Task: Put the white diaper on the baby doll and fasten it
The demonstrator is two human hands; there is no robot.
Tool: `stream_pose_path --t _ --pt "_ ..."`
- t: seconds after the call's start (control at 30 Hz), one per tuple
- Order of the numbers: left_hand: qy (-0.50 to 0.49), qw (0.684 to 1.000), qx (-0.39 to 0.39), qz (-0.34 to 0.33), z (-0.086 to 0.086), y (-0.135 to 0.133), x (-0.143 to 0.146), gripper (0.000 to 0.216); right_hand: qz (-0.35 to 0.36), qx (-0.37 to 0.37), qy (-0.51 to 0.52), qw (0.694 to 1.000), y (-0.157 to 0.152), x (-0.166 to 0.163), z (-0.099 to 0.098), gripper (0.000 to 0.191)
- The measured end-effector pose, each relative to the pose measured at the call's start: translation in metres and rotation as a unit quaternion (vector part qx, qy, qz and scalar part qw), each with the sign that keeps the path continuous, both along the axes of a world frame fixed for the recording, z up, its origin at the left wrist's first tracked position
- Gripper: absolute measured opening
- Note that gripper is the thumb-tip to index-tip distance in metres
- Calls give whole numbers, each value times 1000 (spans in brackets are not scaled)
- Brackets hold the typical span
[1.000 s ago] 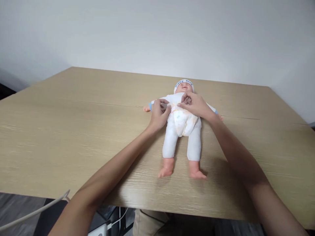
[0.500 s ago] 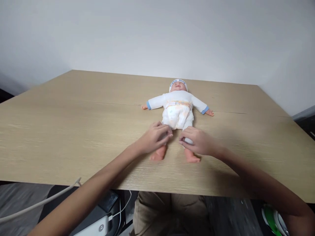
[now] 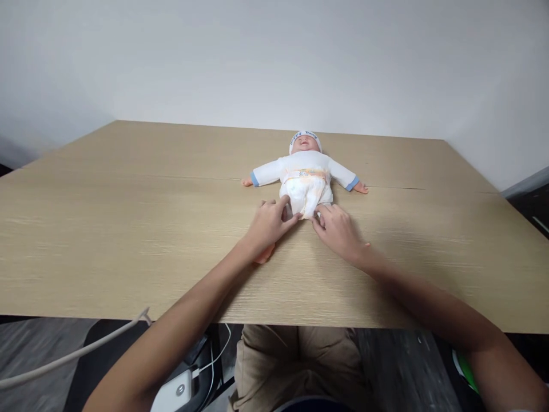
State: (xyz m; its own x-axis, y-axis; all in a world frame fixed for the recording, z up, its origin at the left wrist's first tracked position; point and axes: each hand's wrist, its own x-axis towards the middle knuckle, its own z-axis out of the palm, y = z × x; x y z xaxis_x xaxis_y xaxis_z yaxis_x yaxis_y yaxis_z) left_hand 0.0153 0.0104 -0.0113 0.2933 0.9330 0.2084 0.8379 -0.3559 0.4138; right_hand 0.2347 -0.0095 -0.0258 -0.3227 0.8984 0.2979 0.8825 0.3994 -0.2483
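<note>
A baby doll (image 3: 305,171) lies on its back on the wooden table (image 3: 128,200), arms spread, in a white top, a white cap and a diaper (image 3: 307,193). My left hand (image 3: 268,224) is closed over the doll's leg on the left, fingertips touching the diaper's lower edge. One bare foot (image 3: 265,256) shows under that wrist. On the other side, my right hand (image 3: 338,230) covers the other leg in the same way, fingers curled at the crotch. Both legs are mostly hidden by my hands.
The table's near edge runs just in front of my lap (image 3: 295,366). A pale cable (image 3: 64,357) and a white device (image 3: 174,392) lie below the edge at the left. Something green and white (image 3: 465,366) sits on the floor at the right. A plain wall stands behind.
Both hands left the doll's chest, dropped to its knees, then slid up the legs to the diaper. The view shifted, so the doll sits farther away.
</note>
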Motion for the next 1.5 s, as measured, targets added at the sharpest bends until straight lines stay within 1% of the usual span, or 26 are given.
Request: stream_pose_path --t 0.07,0.17,0.33,0.47,0.63,0.73,0.83,0.93,1.0,1.07,1.13,1.2,1.3,1.5 --pt "-3 1000 -4 -9 -2 1 -1 24 17 14 10 1000 -2 2 -3 15" --pt "-42 998 10 -34 -5 4 -3 22 31 19 22 999 -6 2 -6 21" --pt "-140 986 30 -80 -9 7 -8 13 35 13 64 997 -11 1 -7 27" --pt "-157 983 19 -95 -6 6 -11 13 32 -6 87 996 -15 1 -6 29" --pt "-150 986 -27 -63 -7 9 -12 12 35 -43 103 993 -15 1 -3 30" --pt "-170 983 -32 -58 -10 12 -12 13 40 -56 114 991 -11 1 -2 27" --pt "-197 977 -35 -69 -11 11 -11 16 36 -53 133 989 -7 1 -4 25" --pt "-233 970 -43 -49 -11 8 -10 23 37 -37 157 986 -5 2 -7 23" --pt "-271 961 -54 -24 -11 5 -8 29 33 -31 173 984 -6 3 -8 24" --pt "-318 946 -69 -2 -12 3 -6 35 25 -27 183 982 -8 4 -8 30" --pt "-364 928 -83 12 -14 2 -5 42 20 -21 182 983 -10 5 -8 35" --pt "-394 914 -92 31 -14 2 -4 48 20 -12 172 985 -10 4 -9 35" --pt "-392 911 -113 62 -10 1 -4 51 19 1 152 988 -10 2 -11 33" --pt "-380 906 -174 71 2 -4 -4 43 18 -8 113 993 -10 -1 -9 30"
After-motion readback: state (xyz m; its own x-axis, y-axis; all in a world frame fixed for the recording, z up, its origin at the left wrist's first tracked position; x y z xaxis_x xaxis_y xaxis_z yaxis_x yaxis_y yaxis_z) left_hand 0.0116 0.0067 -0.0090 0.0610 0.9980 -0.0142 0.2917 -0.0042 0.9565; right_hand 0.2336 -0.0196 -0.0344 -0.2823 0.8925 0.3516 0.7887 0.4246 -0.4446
